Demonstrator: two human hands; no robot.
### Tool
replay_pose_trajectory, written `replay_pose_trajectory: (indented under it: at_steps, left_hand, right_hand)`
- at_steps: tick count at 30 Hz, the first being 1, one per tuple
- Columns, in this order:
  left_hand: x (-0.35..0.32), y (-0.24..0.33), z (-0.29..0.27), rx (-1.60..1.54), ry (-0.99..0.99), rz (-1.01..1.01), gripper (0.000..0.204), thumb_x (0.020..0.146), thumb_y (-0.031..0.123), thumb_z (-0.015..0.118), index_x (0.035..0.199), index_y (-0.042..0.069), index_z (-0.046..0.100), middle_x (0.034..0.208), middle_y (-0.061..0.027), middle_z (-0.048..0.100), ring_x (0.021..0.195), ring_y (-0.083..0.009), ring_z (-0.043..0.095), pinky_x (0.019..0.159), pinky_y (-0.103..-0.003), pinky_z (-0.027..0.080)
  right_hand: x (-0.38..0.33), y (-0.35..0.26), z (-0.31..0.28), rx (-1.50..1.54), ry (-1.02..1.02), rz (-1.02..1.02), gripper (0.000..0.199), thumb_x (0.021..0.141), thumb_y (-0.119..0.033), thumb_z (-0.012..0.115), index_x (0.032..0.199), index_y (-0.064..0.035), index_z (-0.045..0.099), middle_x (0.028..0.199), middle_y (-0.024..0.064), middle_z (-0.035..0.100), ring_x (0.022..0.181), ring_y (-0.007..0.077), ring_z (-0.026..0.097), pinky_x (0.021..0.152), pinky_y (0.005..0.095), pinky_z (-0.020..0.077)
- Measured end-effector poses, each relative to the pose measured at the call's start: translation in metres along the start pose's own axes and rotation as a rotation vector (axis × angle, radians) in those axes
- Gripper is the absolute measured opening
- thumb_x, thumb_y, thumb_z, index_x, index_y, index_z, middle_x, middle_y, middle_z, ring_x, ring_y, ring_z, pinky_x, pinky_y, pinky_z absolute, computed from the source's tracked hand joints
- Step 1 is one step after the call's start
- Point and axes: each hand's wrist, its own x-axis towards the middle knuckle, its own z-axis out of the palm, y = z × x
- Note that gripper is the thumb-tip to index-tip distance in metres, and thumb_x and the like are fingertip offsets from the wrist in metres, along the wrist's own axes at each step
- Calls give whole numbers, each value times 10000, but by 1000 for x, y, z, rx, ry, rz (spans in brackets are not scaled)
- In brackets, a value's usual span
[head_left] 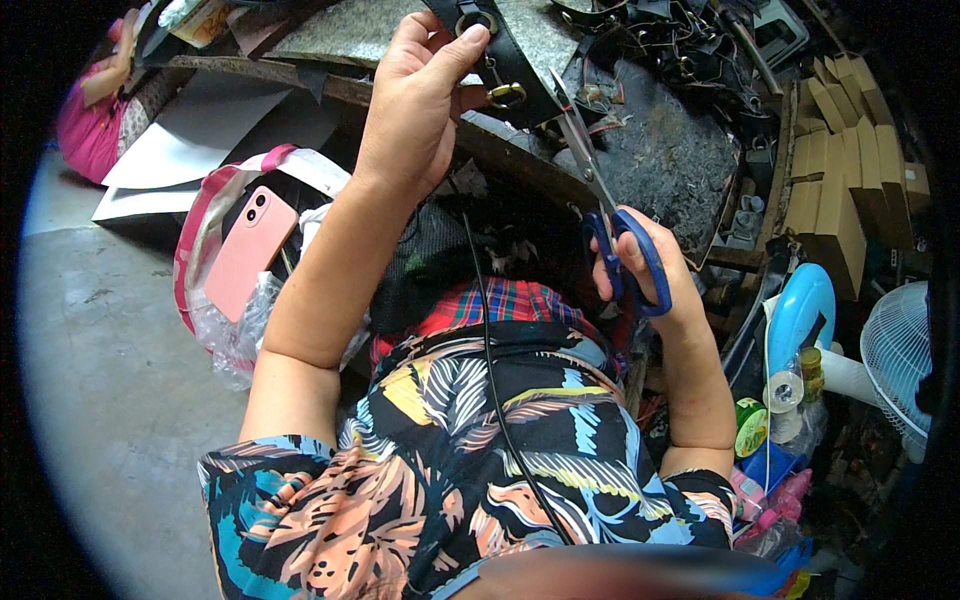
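My left hand (pixel 412 110) is raised at the far middle, its thumb and fingers pinched on a black leather strap (pixel 522 70). Near the thumb tip sits a round brass-coloured ring (pixel 478 20), and a brass-coloured metal loop (pixel 506 95) hangs lower on the strap. To the right, my right hand (pixel 655 248) grips blue-handled scissors (pixel 588 158), with fingers through the handle loops. Their blades point up toward the strap's right edge, beside its lower end. Whether they touch the leather, I cannot tell.
A worn workbench (pixel 640 140) carries tangled black straps (pixel 680 45). Stacked tan boxes (pixel 835 170) stand at right, above a fan (pixel 895 350). At left, a pink phone (pixel 252 250) lies on a basket with a pink-and-white rim (pixel 190 235). Another person (pixel 92 115) sits far left.
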Motion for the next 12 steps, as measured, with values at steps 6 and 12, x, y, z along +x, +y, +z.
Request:
replay_pose_trajectory:
  at_steps: [6, 12]
  left_hand:
    - [-4, 3, 4, 73, -75, 21, 265, 960, 140, 663, 1186, 60, 550, 975, -34, 681, 798, -69, 659, 585, -187, 498]
    - [-24, -17, 3, 206, -269, -324, 309, 927, 177, 708, 1186, 78, 573, 999, -27, 710, 834, -74, 675, 600, -194, 517]
  right_hand:
    - [-8, 4, -7, 120, 144, 67, 555, 963, -593, 563, 925, -40, 599, 577, 6, 534, 490, 81, 496, 498, 213, 371]
    - [-11, 11, -14, 253, 247, 10, 612, 967, -602, 545, 966, 7, 608, 588, 57, 571, 503, 108, 523, 517, 223, 399]
